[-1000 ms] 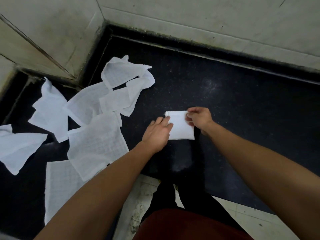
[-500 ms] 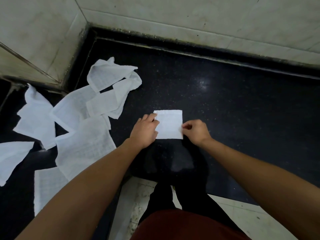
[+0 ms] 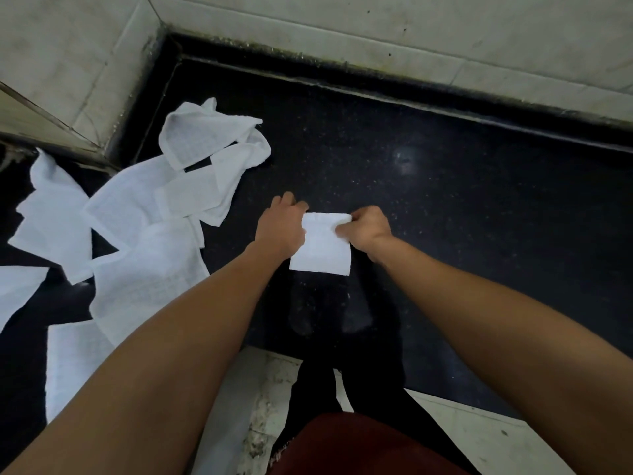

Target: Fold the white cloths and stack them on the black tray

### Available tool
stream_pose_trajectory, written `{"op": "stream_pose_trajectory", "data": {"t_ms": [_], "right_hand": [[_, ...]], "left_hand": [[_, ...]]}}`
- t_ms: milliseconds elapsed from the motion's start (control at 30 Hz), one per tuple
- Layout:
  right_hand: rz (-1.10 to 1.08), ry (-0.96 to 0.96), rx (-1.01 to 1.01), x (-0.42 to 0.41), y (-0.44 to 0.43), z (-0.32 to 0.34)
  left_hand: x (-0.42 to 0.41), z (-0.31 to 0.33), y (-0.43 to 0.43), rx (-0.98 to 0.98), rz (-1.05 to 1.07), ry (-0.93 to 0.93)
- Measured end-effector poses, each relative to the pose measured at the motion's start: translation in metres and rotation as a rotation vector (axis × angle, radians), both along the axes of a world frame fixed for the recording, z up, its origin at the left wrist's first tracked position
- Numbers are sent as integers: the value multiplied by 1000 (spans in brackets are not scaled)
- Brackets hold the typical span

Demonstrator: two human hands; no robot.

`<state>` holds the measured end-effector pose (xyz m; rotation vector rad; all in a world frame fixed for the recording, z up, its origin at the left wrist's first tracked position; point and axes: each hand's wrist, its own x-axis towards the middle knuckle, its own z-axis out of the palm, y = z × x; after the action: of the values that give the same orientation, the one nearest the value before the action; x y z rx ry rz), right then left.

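- My left hand [image 3: 281, 231] is at the far left corner of the folded white cloth [image 3: 322, 248]. The fingers [image 3: 288, 201] are curled over its far edge, gripping it. The back of the hand faces me, so the thumb is hidden.
- My right hand [image 3: 369, 229] pinches the far right corner of the same cloth, with the fingertips [image 3: 343, 230] bunched tight on the fabric.
- The cloth is a small rectangle stretched between my two hands. It is creased along the far edge where I hold it and smooth toward the near edge. I cannot tell whether the near edge rests on the surface or hangs just above it.
- Under it is the black speckled surface [image 3: 462, 207], which has a raised rim along its far side. I cannot say whether this is the tray.
- The cloth sits near the middle of that surface, just in front of me.
- To the left, well apart from my hands, the loose white cloths [image 3: 147, 255] lie spread and overlapping. One at the far end is crumpled, and others run toward the near left edge.
- The tiled wall [image 3: 376, 25] runs along the far side and turns a corner at the far left.
- Nearest to me are my dark trousers [image 3: 318, 392] and a red garment [image 3: 359, 447].
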<state>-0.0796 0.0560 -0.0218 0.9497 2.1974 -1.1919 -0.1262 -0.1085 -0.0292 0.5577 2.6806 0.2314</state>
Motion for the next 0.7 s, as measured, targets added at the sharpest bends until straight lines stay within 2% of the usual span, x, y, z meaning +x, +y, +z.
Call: {"op": "stream_pose_trajectory", "data": {"t_ms": [133,233,400,467,633,700], "right_hand": [[-8,94,-198,16,12,1],[87,158,-242,25,25,15],[185,190,-264,40,48,42],[132,209,-246,49,60,53],[-130,290,-277,81,86,73],[-242,330,-230,99,91,78]], "left_hand": [[5,8,2,37,19,-127],[10,19,8,113,30,-213],[23,39,21,219,-5,-240],[29,52,27,288,16,-274],[35,78,44,494,104,-480],[38,86,57,555,103,-568]]}}
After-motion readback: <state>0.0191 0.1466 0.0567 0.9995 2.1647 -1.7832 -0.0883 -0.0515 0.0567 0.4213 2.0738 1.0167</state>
